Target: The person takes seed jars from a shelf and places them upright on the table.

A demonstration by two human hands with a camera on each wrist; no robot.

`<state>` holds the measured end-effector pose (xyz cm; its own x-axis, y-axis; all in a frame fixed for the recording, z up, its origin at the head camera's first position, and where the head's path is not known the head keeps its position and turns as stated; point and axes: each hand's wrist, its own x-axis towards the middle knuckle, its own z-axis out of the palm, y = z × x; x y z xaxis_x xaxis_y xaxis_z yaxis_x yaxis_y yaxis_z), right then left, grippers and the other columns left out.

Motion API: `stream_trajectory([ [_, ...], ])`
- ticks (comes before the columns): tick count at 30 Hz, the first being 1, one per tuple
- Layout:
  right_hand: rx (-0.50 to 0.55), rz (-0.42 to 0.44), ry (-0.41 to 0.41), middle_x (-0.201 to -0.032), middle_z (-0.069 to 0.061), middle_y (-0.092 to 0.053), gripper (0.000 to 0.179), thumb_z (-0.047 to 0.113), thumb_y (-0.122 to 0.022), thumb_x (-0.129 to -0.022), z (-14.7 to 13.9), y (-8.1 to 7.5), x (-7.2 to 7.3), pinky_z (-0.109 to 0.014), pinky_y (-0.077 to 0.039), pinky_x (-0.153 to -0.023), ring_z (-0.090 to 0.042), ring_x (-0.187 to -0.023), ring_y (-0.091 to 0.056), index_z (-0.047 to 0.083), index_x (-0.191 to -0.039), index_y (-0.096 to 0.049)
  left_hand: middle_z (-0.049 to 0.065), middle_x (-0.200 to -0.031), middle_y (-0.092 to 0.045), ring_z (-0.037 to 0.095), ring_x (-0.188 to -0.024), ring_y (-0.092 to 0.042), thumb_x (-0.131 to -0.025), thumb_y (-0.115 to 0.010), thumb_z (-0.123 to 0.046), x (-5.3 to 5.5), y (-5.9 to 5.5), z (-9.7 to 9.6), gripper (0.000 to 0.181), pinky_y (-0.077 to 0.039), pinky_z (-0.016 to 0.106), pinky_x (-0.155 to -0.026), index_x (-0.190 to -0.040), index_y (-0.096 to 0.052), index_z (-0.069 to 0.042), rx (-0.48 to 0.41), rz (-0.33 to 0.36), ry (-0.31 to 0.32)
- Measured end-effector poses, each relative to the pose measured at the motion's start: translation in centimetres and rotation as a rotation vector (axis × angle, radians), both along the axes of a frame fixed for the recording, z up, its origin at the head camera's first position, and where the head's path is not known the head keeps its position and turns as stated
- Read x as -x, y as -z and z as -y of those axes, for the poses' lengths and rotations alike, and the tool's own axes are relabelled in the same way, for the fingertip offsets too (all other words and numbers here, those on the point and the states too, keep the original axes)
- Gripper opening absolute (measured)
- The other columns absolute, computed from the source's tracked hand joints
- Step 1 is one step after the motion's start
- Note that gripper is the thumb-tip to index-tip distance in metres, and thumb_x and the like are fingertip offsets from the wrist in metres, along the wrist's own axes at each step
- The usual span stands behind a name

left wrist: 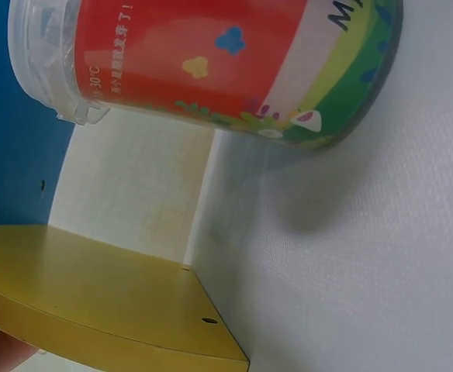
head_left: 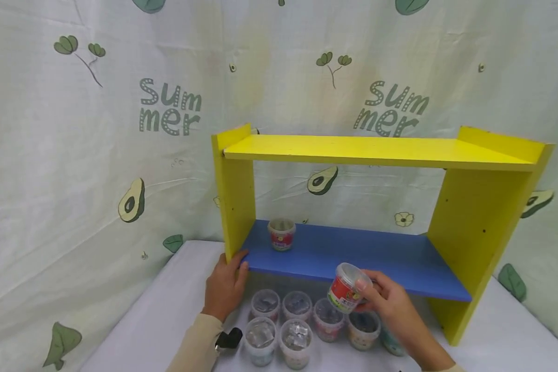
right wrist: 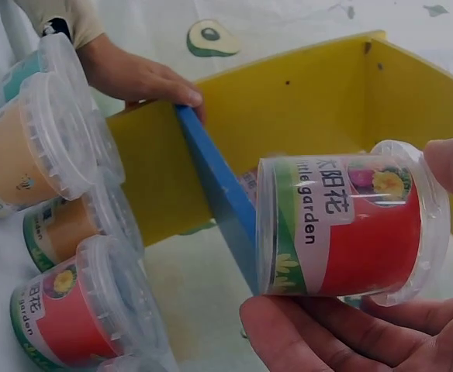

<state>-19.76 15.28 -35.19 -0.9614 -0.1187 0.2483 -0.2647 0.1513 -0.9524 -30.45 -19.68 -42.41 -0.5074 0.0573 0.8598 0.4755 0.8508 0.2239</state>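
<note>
My right hand (head_left: 390, 299) holds a clear-lidded plastic cup (head_left: 343, 291) with a red label, tilted, before the blue board's front edge. In the right wrist view, thumb and fingers pinch this planting cup (right wrist: 366, 232), whose label shows flowers and "little garden". With my left hand (head_left: 225, 287) I grip the left yellow side panel (head_left: 236, 191) of the shelf, where it meets the blue board (head_left: 353, 253). Another red-labelled cup (head_left: 281, 237) stands upright on the left part of that board. Several lidded cups (head_left: 297, 336) stand on the table below.
A yellow top board (head_left: 353, 150) spans the shelf above the blue one, and a right side panel (head_left: 483, 232) closes its far end. Behind hangs a pale printed cloth (head_left: 279, 67). The white table (head_left: 139, 330) extends to both sides.
</note>
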Motion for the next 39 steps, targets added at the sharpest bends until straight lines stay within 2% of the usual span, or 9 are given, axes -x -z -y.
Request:
stream_trajectory([
  [7,-0.017,-0.001,-0.085,-0.107,-0.022,-0.060,0.038,0.017,-0.051,-0.095,0.4,0.3,-0.1,-0.038,-0.052,-0.072,-0.030,-0.085,-0.064,-0.007,-0.122,-0.043,0.013,-0.097,-0.052,0.023,-0.070,-0.053,-0.094,-0.049,-0.036,-0.3,-0.5,0.6,0.034,-0.049,0.041,-0.059,-0.124,-0.057,-0.023,0.018,0.056,-0.008],
  [13,-0.105,0.030,-0.117,-0.108,-0.019,-0.060,0.043,0.021,-0.055,-0.093,0.3,0.7,-0.4,-0.036,-0.053,-0.070,-0.027,-0.087,-0.063,-0.007,-0.123,-0.041,0.014,-0.098,-0.053,0.023,-0.071,-0.054,-0.094,-0.050,-0.034,-0.4,-0.5,0.8,0.033,-0.048,0.043,-0.058,-0.125,-0.056,-0.023,0.022,0.048,0.010],
  [17,-0.145,0.055,-0.177,-0.107,-0.019,-0.059,0.046,0.021,-0.055,-0.093,0.0,1.5,-0.5,-0.035,-0.053,-0.070,-0.025,-0.089,-0.063,-0.010,-0.122,-0.038,0.015,-0.098,-0.053,0.024,-0.071,-0.054,-0.093,-0.052,-0.033,-0.7,-0.5,0.8,0.033,-0.048,0.043,-0.058,-0.124,-0.058,-0.021,0.018,0.049,0.021],
  [23,-0.195,0.045,-0.232,-0.106,-0.016,-0.060,0.041,0.018,-0.054,-0.093,-0.9,2.0,-0.9,-0.030,-0.051,-0.074,-0.023,-0.091,-0.063,-0.007,-0.122,-0.041,0.014,-0.098,-0.053,0.023,-0.071,-0.053,-0.094,-0.050,-0.034,-0.6,-0.5,0.4,0.034,-0.049,0.042,-0.060,-0.125,-0.057,-0.022,0.018,0.067,0.016],
  [27,-0.205,0.022,-0.276,-0.106,-0.017,-0.060,0.037,0.014,-0.052,-0.094,-1.3,2.0,-1.2,-0.030,-0.051,-0.075,-0.023,-0.091,-0.063,-0.007,-0.122,-0.042,0.014,-0.098,-0.053,0.023,-0.071,-0.054,-0.094,-0.050,-0.035,-0.5,-0.3,0.2,0.034,-0.049,0.043,-0.060,-0.125,-0.056,-0.022,0.018,0.062,0.014],
  [32,-0.218,0.087,-0.325,-0.109,-0.016,-0.059,0.038,0.018,-0.055,-0.093,-1.6,2.3,-1.5,-0.028,-0.050,-0.077,-0.024,-0.096,-0.061,-0.004,-0.121,-0.041,0.014,-0.098,-0.053,0.023,-0.071,-0.054,-0.094,-0.050,-0.035,-0.5,-0.3,0.0,0.034,-0.049,0.042,-0.059,-0.125,-0.056,-0.023,0.008,0.064,0.011],
  [39,-0.189,0.129,-0.456,-0.110,-0.016,-0.058,0.039,0.014,-0.057,-0.092,-1.6,3.3,-1.6,-0.027,-0.048,-0.081,-0.023,-0.101,-0.060,-0.006,-0.119,-0.040,0.013,-0.099,-0.053,0.022,-0.072,-0.054,-0.094,-0.050,-0.036,-0.5,-0.2,0.0,0.034,-0.050,0.042,-0.061,-0.125,-0.056,-0.023,0.009,0.077,0.003],
])
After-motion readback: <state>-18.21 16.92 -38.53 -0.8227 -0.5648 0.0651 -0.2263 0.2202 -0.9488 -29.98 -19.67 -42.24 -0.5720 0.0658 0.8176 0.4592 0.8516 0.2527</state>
